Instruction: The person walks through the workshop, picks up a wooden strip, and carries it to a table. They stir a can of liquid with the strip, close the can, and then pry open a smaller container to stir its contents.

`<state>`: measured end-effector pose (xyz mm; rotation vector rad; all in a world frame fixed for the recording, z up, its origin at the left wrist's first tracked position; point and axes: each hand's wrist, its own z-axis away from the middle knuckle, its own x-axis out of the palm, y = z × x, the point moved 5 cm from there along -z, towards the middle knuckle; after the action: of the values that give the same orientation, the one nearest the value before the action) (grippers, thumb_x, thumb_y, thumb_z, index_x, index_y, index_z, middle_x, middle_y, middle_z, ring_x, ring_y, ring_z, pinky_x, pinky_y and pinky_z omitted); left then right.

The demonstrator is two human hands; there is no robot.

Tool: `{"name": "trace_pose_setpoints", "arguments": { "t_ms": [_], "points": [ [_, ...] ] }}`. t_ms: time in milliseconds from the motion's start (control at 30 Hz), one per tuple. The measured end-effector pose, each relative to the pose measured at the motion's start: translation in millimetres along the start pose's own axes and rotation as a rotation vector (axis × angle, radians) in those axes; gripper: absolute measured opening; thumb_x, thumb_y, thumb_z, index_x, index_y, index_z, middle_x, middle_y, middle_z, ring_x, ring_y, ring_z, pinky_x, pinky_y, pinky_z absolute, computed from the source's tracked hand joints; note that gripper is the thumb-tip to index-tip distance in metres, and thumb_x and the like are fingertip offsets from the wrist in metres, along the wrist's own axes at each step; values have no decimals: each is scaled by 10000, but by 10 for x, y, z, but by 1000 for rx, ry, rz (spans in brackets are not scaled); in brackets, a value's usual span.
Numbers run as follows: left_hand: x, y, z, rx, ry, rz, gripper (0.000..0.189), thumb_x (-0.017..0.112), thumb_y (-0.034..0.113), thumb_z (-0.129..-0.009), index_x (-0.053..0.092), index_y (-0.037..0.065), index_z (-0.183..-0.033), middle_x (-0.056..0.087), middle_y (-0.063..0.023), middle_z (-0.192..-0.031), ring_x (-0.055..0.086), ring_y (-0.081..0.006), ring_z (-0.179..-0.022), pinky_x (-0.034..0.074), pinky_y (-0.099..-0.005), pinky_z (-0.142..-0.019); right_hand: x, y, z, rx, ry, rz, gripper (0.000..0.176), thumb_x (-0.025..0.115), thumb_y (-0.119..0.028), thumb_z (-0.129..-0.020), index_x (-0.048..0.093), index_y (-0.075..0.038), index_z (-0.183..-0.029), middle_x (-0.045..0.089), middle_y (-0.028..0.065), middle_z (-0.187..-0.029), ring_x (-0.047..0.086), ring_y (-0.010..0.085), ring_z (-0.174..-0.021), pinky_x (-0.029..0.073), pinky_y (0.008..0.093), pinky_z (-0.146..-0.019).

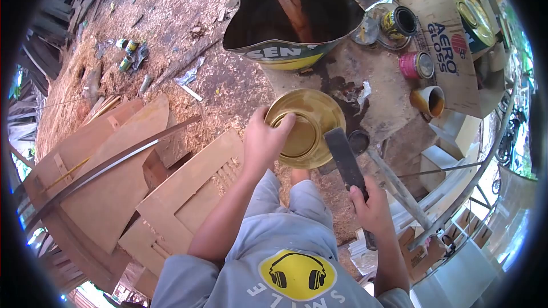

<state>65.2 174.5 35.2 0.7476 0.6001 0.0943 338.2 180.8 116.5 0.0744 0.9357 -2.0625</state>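
My left hand (269, 140) grips the left rim of a round golden-brown dish (328, 108), with the thumb reaching over its inner ring. My right hand (370, 205) is wrapped round the handle of a dark, flat blade-like tool (344, 154). The tool's broad upper end overlaps the dish's right edge; whether they touch is unclear. Above the dish stands a large cut-open can (285, 57), dark inside, with a reddish-brown stick (285, 3) leaning in it. A small dark round container (358, 142) sits just right of the tool.
Wooden panels (188, 194) lie at the left. At the right are a cardboard box (451, 40), an open black-rimmed can (399, 21), a pink can (415, 65) and a brown-stained cup (428, 101). Wood shavings (171, 34) cover the ground; small bottles (128, 51) lie at upper left.
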Motion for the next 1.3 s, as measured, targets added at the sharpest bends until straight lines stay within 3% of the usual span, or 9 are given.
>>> {"name": "trace_pose_setpoints", "arguments": {
  "t_ms": [100, 200, 300, 400, 767, 967, 1000, 1133, 1300],
  "points": [
    [30, 253, -147, 110, 26, -257, 581, 700, 390, -814, 583, -58, -1165, 693, -184, -939, 678, -244, -883, 516, -338, -782, 15, -33, -26, 42, 15, 89, 201, 538, -187, -920, 517, -8, -1010, 594, 215, -702, 605, 416, -684, 454, 467, -618],
    [54, 27, -179, 110, -50, 18, 603, 704, 380, -817, 553, -101, -1149, 631, -265, -1090, 626, -348, -1029, 481, -395, -883, -89, -359, -57, 29, -4, 275, 204, 531, -193, -922, 500, -8, -1003, 610, 237, -764, 589, 463, -759, 444, 499, -649],
    [153, -413, 5, 71, -95, 373, 630, 699, 362, -842, 492, -109, -1207, 626, -247, -1112, 623, -324, -1050, 477, -399, -906, -115, -449, -227, -158, 35, 376, 203, 521, -201, -923, 488, -11, -988, 616, 246, -797, 595, 457, -777, 441, 515, -655],
    [184, -465, 187, 138, -152, 272, 656, 753, 292, -811, 447, -73, -1263, 618, -218, -1152, 616, -284, -1082, 478, -388, -928, -253, -686, -472, -148, -45, 577, 213, 509, -219, -930, 491, -17, -995, 618, 232, -785, 605, 444, -776, 452, 522, -665],
    [154, -512, 142, 116, -300, 174, 750, 785, 314, -782, 398, -54, -1309, 608, -207, -1184, 603, -268, -1114, 471, -373, -954, 27, -2052, -1045, -805, -205, 1332, 132, 574, -226, -863, 611, -109, -912, 637, 114, -703, 643, 332, -718, 482, 458, -631],
    [-6, -613, 142, 8, -561, 593, 690, 709, 239, -858, 360, -27, -1389, 544, -175, -1279, 543, -238, -1168, 416, -365, -1007, -23, -2383, -1128, -878, -209, 1497, 110, 582, -217, -844, 652, -139, -878, 648, 87, -703, 656, 301, -707, 490, 427, -616],
    [-36, -569, 167, 67, -610, 549, 613, 546, 331, -962, 333, -18, -1419, 511, -181, -1322, 524, -254, -1191, 412, -378, -1012, -43, -2392, -1132, -863, -212, 1480, 109, 581, -216, -842, 654, -142, -873, 650, 87, -708, 656, 303, -708, 493, 430, -621],
    [63, -767, 75, -122, -734, 931, 808, 119, 630, -967, 333, 1, -1427, 490, -185, -1360, 540, -284, -1175, 412, -449, -998, 183, -2249, -1133, -895, -264, 1432, 104, 586, -205, -842, 648, -126, -868, 644, 103, -722, 655, 309, -727, 499, 441, -638],
    [50, -815, -71, -287, -669, 951, 798, 164, 602, -983, 407, -71, -1336, 546, -201, -1255, 582, -282, -1084, 468, -401, -934, 105, -1973, -846, -777, -183, 1264, 113, 578, -208, -869, 604, -101, -895, 629, 127, -750, 640, 323, -764, 494, 447, -660]
  ]
}}
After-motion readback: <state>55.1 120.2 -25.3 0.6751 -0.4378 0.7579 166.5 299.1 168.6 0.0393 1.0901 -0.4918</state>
